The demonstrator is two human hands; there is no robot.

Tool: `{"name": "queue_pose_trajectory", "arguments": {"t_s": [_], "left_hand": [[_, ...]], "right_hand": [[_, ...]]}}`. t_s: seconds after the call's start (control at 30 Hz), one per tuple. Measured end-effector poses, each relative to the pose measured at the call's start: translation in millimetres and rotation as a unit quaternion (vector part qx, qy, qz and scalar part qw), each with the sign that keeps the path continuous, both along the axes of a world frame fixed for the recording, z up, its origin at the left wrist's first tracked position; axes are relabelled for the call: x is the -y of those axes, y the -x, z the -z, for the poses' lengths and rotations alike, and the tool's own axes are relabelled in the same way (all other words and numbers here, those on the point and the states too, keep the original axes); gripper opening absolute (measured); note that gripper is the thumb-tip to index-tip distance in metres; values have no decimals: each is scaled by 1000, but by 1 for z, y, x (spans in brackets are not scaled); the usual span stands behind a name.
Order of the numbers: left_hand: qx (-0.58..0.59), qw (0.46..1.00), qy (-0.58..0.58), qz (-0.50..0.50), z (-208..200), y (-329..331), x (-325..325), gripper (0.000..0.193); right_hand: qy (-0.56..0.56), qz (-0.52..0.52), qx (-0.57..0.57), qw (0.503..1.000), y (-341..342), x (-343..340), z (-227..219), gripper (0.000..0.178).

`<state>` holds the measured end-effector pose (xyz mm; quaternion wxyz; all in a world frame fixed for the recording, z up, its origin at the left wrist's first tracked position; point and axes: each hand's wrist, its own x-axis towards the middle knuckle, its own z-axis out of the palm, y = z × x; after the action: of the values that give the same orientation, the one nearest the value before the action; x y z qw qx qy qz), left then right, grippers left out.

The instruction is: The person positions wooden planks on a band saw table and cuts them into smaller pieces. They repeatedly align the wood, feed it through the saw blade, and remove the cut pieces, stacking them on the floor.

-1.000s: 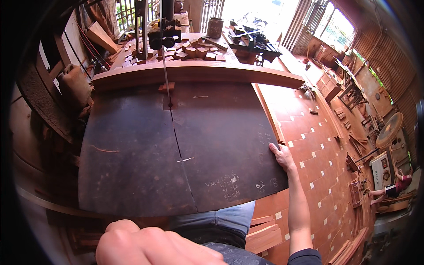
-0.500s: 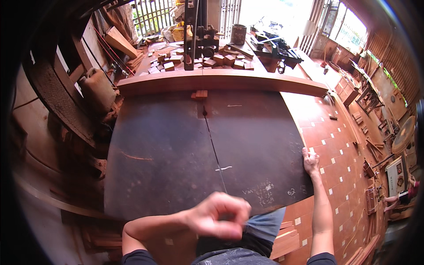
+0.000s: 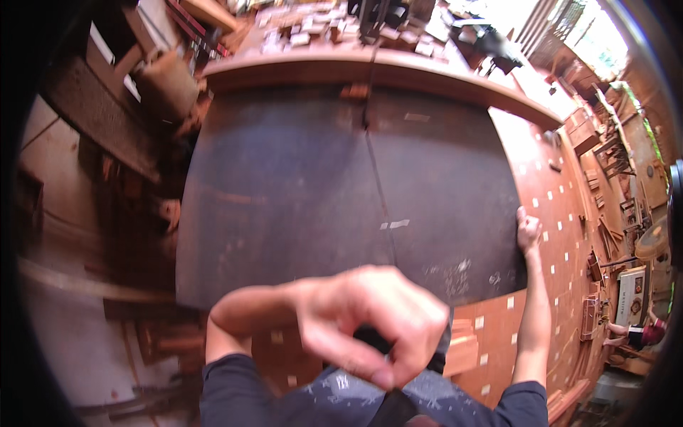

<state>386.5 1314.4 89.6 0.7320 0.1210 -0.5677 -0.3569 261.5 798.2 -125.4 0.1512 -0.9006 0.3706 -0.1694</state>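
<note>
We see the tiled floor point(image 3: 567, 285) spread off to the right, and in front of us the dark worktop point(image 3: 284, 178), its surface filling the middle of the view. A long beam point(image 3: 299, 70) lies crosswise at the worktop's far end, its right end jutting out past the side. As far as we can judge, laying the beam there is done: it looks to be in one piece, we can make out no cut in it, and neither hand is on it, so any work on the beam itself seems left undone. Our left hand point(image 3: 377, 297) hangs over the near edge, well apart from the beam, fingers curled round toward the thumb; we cannot tell whether the tips meet or pinch anything. Our right hand point(image 3: 528, 229) is clasped on the worktop's right edge, also well away from the beam. Beyond the beam we have a blurred heap of wood pieces point(image 3: 306, 32). A small block point(image 3: 354, 90) sits just beside the beam's near face, close to the narrow slot point(image 3: 379, 181), and a pale mark point(image 3: 397, 224) shows by the slot.
</note>
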Motion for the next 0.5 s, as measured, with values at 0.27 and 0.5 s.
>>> {"name": "queue_pose_trajectory", "arguments": {"t_s": [0.27,0.5], "left_hand": [[-30,999,27,-32,-25,30,-13,14],[40,933,-188,-305,-7,24,-20,23]], "right_hand": [[-14,-28,-12,999,1,14,3,75],[50,-27,46,997,-3,-3,-4,57]]}}
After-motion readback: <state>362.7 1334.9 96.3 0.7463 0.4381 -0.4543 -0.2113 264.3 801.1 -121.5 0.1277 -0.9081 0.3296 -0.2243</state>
